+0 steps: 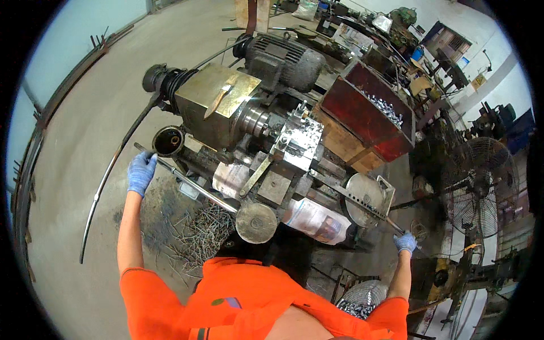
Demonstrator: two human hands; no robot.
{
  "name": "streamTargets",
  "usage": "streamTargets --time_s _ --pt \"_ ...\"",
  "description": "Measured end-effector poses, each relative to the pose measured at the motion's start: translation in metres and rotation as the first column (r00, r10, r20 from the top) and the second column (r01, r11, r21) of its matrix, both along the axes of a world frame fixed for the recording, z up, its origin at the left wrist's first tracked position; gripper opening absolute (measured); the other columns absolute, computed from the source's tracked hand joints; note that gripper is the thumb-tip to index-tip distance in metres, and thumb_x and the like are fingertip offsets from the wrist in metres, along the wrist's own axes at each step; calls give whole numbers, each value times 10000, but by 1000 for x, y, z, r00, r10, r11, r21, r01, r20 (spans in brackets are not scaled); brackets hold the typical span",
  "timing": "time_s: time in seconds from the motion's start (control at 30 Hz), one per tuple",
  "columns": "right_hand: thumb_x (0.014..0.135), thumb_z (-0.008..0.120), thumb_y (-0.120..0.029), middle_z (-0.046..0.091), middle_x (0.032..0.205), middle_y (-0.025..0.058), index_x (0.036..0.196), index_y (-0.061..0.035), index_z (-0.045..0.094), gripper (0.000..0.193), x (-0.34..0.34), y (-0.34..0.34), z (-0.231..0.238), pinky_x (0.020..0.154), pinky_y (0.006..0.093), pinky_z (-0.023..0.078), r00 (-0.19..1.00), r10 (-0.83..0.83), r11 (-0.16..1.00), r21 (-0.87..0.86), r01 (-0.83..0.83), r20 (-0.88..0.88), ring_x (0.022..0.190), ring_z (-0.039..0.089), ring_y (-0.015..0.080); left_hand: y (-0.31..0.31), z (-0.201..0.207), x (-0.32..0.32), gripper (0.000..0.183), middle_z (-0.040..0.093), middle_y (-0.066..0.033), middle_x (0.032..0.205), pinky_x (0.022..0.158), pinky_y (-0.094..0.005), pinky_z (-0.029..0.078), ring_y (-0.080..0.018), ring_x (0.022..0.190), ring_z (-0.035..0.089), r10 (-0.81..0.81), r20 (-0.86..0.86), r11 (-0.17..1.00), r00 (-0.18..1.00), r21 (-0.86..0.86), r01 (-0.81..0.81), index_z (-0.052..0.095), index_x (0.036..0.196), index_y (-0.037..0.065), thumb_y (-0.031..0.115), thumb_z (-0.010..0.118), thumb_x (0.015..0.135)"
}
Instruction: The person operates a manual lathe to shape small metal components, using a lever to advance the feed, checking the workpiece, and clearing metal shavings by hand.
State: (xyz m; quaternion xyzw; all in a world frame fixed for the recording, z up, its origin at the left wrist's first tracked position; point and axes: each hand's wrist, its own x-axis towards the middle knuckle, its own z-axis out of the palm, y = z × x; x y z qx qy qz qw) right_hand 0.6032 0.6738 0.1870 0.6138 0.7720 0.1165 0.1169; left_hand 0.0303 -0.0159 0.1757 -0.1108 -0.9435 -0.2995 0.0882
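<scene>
A small lathe [218, 93] stands in front of me, with a round metal chuck [254, 120] and a shiny tool slide [300, 137] covered in metal chips. My left hand [141, 173], in a blue-grey glove, is closed around the outer end of a long steel lever [195, 188]. That lever runs to a round metal hub [256, 222] at the lathe's near side. Far to the right, my gloved right hand [405, 242] grips the end of a second lever, a flat bar with a row of holes [362, 205]. This one crosses a round plate [362, 195].
A red metal bin [368, 113] of small shiny parts sits behind the tool slide. An electric motor [286, 59] stands at the back. Wire-like metal shavings [207, 235] lie on the floor, left of a basket of parts [360, 300]. A fan [479, 184] stands right.
</scene>
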Motion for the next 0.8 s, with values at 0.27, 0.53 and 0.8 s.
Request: streamTargets --time_s 0.27,0.53,0.8 --pt "681 676 -479 610 1073 162 1084 -82 599 571 19 -45 -17 884 431 433 997 12 997 77 -6 -76 1038 564 315 84 -13 1 269 661 -146 862 740 -412 492 -315 817 632 -89 30 962 996 -255 94 690 940 124 343 596 814" --pt "717 656 -407 639 878 239 909 -23 655 430 152 -155 -39 720 448 484 941 -217 974 8 227 -259 840 615 406 86 -4 -8 274 662 -140 867 735 -411 493 -311 830 632 -36 53 964 998 -261 49 701 933 153 372 603 802" --pt "621 721 -323 633 970 261 941 30 641 483 217 -193 -55 802 428 474 868 -455 889 -41 457 -200 948 605 385 86 4 -8 275 662 -137 841 730 -423 495 -316 820 632 10 90 956 996 -292 16 698 892 139 379 607 796"
